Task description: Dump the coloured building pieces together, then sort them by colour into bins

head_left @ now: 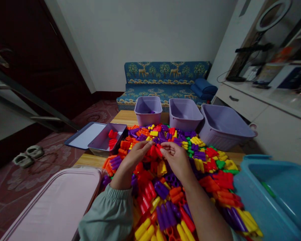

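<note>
Both of my hands meet over a wide heap of plastic toy pieces (167, 214) in red, orange, yellow, purple and green. My left hand (140, 152) pinches the left side of red toy pieces (154, 152). On their right side, the fingers of my right hand (174, 155) are closed too. Whether the red pieces are joined together I cannot tell. Many loose pieces lie directly below and around my hands, some in rows of rounded tubes.
Three lilac bins (187, 115) line the table's far side. At left, a metal box (97, 150) with its lid open holds red pieces. A pink lid (57, 197) is near left, a blue tub (273, 201) near right. Behind stands a patterned sofa (163, 88).
</note>
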A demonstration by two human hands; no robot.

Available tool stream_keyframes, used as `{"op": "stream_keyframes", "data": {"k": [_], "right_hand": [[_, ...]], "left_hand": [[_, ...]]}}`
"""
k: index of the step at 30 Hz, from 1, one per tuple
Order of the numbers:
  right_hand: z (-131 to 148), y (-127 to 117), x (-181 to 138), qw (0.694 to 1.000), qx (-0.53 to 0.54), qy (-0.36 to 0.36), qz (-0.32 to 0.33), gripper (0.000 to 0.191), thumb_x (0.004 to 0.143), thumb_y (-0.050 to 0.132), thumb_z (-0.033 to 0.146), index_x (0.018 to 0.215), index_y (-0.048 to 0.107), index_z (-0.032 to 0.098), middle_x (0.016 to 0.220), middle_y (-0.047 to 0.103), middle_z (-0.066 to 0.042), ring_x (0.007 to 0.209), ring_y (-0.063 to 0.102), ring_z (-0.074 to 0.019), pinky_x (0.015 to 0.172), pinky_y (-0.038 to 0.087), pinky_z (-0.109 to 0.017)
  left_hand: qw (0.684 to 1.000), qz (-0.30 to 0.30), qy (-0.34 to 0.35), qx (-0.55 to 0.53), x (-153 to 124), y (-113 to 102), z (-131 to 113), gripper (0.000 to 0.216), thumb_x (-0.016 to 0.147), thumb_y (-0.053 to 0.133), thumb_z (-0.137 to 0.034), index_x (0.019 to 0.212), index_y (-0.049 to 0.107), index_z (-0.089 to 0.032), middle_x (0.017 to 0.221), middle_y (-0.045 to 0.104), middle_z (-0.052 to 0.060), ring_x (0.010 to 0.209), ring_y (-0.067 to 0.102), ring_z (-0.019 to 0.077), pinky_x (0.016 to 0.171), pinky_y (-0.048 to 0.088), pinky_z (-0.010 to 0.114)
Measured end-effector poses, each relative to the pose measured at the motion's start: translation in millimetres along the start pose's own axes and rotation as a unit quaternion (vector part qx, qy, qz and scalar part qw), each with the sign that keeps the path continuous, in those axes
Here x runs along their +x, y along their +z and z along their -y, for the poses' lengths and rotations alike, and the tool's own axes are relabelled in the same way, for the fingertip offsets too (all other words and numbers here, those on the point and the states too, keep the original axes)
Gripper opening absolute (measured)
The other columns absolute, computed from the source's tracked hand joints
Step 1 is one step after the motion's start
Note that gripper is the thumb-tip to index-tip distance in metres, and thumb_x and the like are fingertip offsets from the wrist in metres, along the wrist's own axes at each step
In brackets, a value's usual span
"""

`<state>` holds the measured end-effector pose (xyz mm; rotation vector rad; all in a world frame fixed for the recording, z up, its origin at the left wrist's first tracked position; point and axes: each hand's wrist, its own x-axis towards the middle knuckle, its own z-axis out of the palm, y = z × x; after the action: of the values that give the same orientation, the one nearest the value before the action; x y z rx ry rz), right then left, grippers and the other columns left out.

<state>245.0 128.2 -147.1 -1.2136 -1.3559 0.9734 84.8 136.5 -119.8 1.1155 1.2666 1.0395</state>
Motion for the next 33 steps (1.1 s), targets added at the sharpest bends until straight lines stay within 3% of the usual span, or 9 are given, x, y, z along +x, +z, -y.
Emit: {"op": "stream_keyframes", "data": {"k": [3,9,15,18,21,24,27,29,33], "right_hand": [[4,1,-2,0.999,0.039,0.018,0.006,0.026,0.074,0.066,0.035,0.089,0.065,0.014,0.078,0.071,-0.007,0.067,0.066,-0.0179,0.06,0.051,-0.027],[6,-3,-4,0.997,-0.067,-0.038,-0.018,0.016,0.078,0.063,0.031,0.081,0.068,0.016,0.079,0.072,-0.006,0.07,0.066,-0.018,0.063,0.05,-0.027],[9,-4,-4,0.991,-0.108,-0.079,0.004,0.019,0.084,0.057,0.028,0.08,0.071,0.017,0.083,0.073,-0.006,0.077,0.067,-0.019,0.072,0.051,-0.029],[7,-2,-4,0.996,-0.067,-0.057,0.006,0.019,0.083,0.059,0.03,0.087,0.072,0.017,0.085,0.074,-0.007,0.077,0.067,-0.0192,0.069,0.052,-0.029],[6,-2,-3,0.998,-0.047,-0.032,-0.005,0.022,0.08,0.061,0.032,0.09,0.072,0.016,0.084,0.074,-0.007,0.075,0.068,-0.0202,0.067,0.053,-0.029],[6,-3,-2,0.999,-0.041,-0.03,-0.011,0.023,0.08,0.06,0.033,0.089,0.072,0.016,0.083,0.073,-0.008,0.075,0.068,-0.0206,0.067,0.054,-0.03],[8,-4,-2,0.999,-0.033,-0.026,-0.014,0.024,0.079,0.059,0.034,0.088,0.072,0.016,0.084,0.073,-0.008,0.074,0.068,-0.0203,0.066,0.054,-0.03],[9,-4,-3,0.999,-0.029,-0.025,-0.013,0.024,0.079,0.059,0.035,0.088,0.071,0.016,0.083,0.073,-0.007,0.073,0.068,-0.0198,0.065,0.054,-0.029],[11,-4,-3,0.999,-0.022,-0.028,-0.013,0.023,0.079,0.06,0.035,0.087,0.071,0.016,0.082,0.073,-0.007,0.07,0.068,-0.019,0.062,0.054,-0.028]], "left_hand": [[0.999,0.033,0.003,0.01,-1,2,3,0.038,0.069,0.077,-0.048,0.092,0.075,-0.017,0.078,0.068,0.005,0.064,0.06,0.0161,0.045,0.045,0.02],[0.988,0.155,0.016,0.015,1,1,9,0.044,0.07,0.077,-0.05,0.097,0.073,-0.015,0.077,0.067,0.005,0.062,0.06,0.0138,0.045,0.048,0.019],[0.987,0.159,-0.005,-0.028,1,3,9,0.036,0.07,0.079,-0.039,0.096,0.073,-0.015,0.072,0.067,0.005,0.058,0.063,0.0159,0.044,0.05,0.022],[0.991,0.1,-0.03,-0.087,4,1,7,0.024,0.07,0.075,-0.028,0.089,0.072,-0.014,0.068,0.067,0.004,0.054,0.063,0.0152,0.043,0.049,0.022],[0.984,-0.013,-0.021,-0.174,11,-8,6,0.017,0.072,0.067,-0.023,0.086,0.068,-0.014,0.067,0.065,0.001,0.05,0.06,0.012,0.042,0.048,0.02],[0.945,-0.131,0.02,-0.298,20,-22,4,0.008,0.076,0.059,-0.02,0.081,0.063,-0.015,0.066,0.062,-0.001,0.05,0.057,0.0084,0.045,0.049,0.017],[0.883,-0.233,0.082,-0.399,25,-38,2,0.005,0.077,0.055,-0.013,0.077,0.057,-0.017,0.068,0.062,-0.002,0.062,0.061,0.0079,0.064,0.055,0.019],[0.858,-0.284,0.11,-0.413,27,-46,1,0.008,0.076,0.055,-0.01,0.077,0.054,-0.018,0.071,0.062,-0.002,0.07,0.063,0.0084,0.074,0.056,0.021],[0.832,-0.355,0.103,-0.413,26,-56,-2,0.007,0.078,0.051,-0.015,0.075,0.047,-0.019,0.075,0.054,-0.001,0.073,0.06,0.0088,0.073,0.054,0.02]]}}
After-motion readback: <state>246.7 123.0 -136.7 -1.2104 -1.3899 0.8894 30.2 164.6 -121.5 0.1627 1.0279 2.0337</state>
